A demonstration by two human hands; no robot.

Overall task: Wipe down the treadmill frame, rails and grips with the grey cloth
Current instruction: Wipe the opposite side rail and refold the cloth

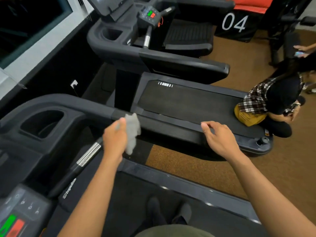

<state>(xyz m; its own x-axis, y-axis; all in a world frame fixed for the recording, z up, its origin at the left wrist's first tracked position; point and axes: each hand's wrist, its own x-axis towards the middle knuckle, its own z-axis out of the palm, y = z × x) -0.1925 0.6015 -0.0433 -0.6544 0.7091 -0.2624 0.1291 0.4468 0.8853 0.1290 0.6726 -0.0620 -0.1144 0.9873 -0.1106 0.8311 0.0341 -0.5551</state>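
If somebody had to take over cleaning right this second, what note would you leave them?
Left hand: holding the grey cloth bunched against the inner side of the treadmill's right side rail, near where it joins the console.
Right hand: empty, fingers resting on the same rail farther along.
Done: cannot tell from the picture which parts are already wiped.
Left: run the cloth along the rest of this rail, then the silver-banded grip and the frame.
Note: another person crouches by the next treadmill's belt.
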